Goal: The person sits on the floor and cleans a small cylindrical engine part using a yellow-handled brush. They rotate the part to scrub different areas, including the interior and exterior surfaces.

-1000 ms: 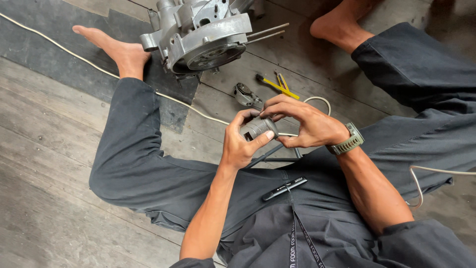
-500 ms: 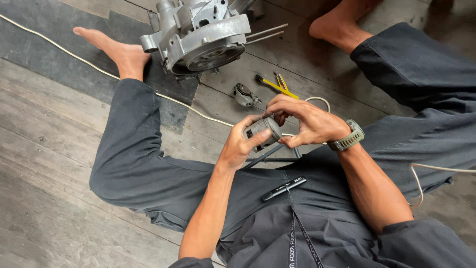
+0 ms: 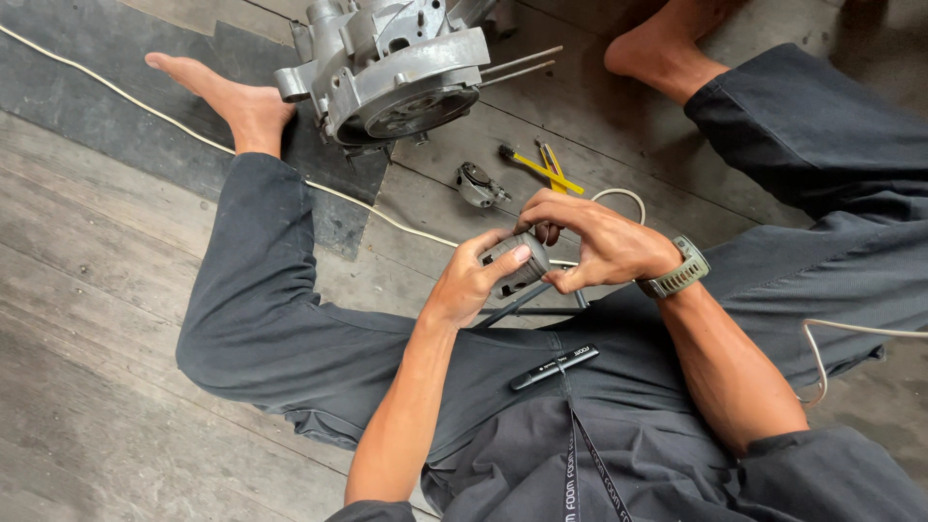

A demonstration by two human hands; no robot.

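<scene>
1. The person sits on a floor [image 3: 87, 319] of worn grey planks, rough-grained and scuffed, with legs spread in dark, soft-creased trousers and both feet bare.
2. The left hand [image 3: 472, 280] is wrapped around a small grey metal cylinder [image 3: 515, 262], thumb laid across its front, fingers curled behind. The piece looks dull, cast and ribbed, with a dark opening in its side.
3. The right hand [image 3: 594, 242] is closed over the far end of the same cylinder, fingertips pinching at its rim, so both hands are together on it, clamped from either side.
4. The cylinder is held in the air above the lap, between the knees and just off the floor.
5. A ridged olive-green watch [image 3: 679, 272] circles the right wrist.
6. Ahead, by the left foot, stands a large engine casing [image 3: 396, 68] of pale cast aluminium, lumpy and bolted, with a round recessed face and two thin steel studs sticking out of its side.
7. Between the casing and the hands lies a small rounded metal part [image 3: 478, 184], and near it a thin yellow-handled tool [image 3: 544, 166].
8. A cream cord [image 3: 193, 135] runs slanting across the planks over a dark rubbery mat [image 3: 116, 87].
9. A slim black pen [image 3: 555, 366] rests on the lap.
</scene>
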